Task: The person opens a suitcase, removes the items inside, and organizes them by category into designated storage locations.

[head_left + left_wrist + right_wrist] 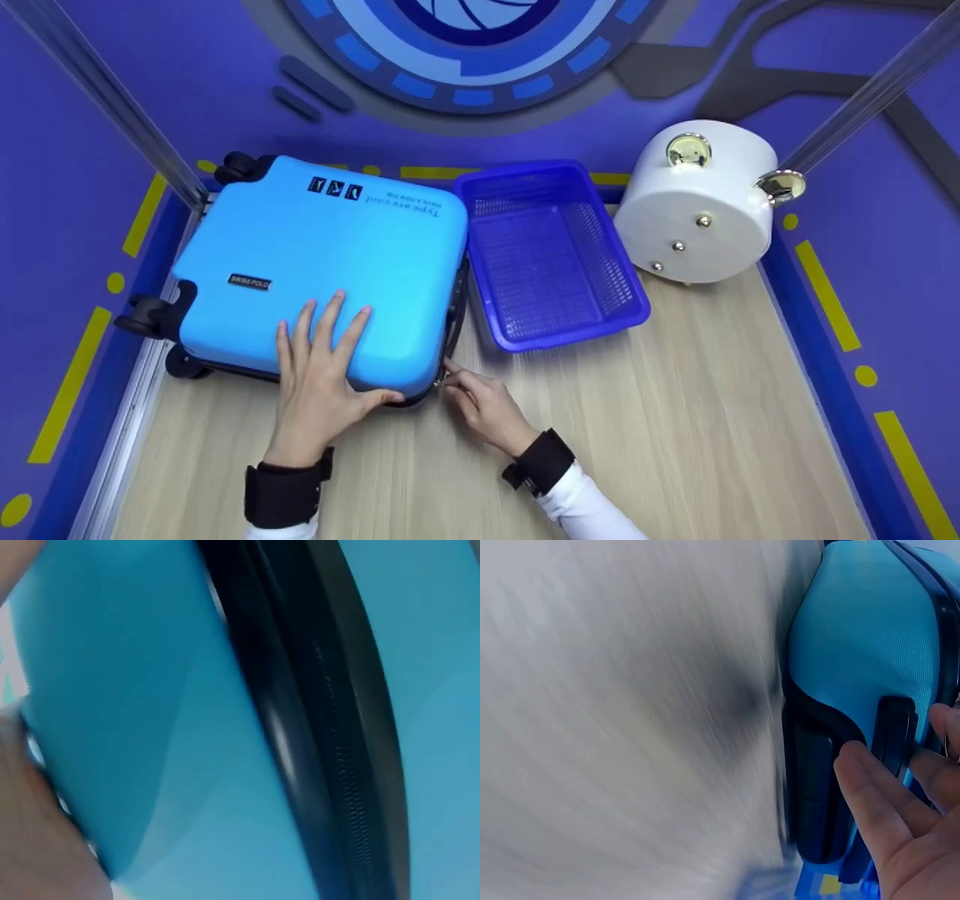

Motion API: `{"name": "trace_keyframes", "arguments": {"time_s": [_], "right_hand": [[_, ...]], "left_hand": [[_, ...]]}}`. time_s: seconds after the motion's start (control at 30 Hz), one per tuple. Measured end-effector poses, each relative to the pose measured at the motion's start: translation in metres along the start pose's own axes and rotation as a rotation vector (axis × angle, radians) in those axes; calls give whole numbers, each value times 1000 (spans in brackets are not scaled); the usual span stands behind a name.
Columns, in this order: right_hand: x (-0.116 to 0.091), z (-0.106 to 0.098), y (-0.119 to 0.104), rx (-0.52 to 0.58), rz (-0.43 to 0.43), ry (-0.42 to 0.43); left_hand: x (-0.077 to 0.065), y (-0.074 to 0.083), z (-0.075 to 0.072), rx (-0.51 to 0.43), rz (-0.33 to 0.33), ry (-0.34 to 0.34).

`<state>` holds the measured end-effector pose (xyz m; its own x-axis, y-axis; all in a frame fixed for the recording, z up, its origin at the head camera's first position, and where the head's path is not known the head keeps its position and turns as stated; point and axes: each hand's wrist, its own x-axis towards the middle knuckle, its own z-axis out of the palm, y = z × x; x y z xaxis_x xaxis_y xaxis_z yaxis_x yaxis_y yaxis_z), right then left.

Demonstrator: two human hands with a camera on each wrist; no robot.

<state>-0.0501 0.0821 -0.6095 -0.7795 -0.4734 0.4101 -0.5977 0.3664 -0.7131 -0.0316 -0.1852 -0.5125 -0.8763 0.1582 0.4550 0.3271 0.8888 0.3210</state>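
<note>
Blue suitcase (337, 247), flat on wood-grain floor (712, 420), 3 black wheels (182, 364) visible

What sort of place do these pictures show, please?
Probably a small purpose-built booth or display bay, though its exact use is unclear. Blue-purple printed panels stand on three sides, silvery metal posts mark the corners, and a wood-look surface lies between.

Left wristband (282, 495): black, broad. White left sleeve (283, 532): adjoining left wristband. Black right wristband (546, 459), white right sleeve (589, 504): both to the right of left wristband.
</note>
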Motion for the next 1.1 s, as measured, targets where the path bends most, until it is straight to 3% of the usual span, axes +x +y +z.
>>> {"name": "trace_keyframes", "arguments": {"time_s": [0.2, 0.47, 0.7, 1.1], "right_hand": [[-3, 3, -7, -71, -33, 2], [-10, 10, -24, -139, -61, 4], [-11, 17, -29, -109, -76, -3], [-4, 24, -28, -104, -38, 80]], "left_hand": [[-3, -2, 6, 37, 29, 60], [-4, 1, 8, 61, 25, 77], [-1, 5, 13, 66, -11, 87], [13, 22, 32, 105, -73, 107]]}}
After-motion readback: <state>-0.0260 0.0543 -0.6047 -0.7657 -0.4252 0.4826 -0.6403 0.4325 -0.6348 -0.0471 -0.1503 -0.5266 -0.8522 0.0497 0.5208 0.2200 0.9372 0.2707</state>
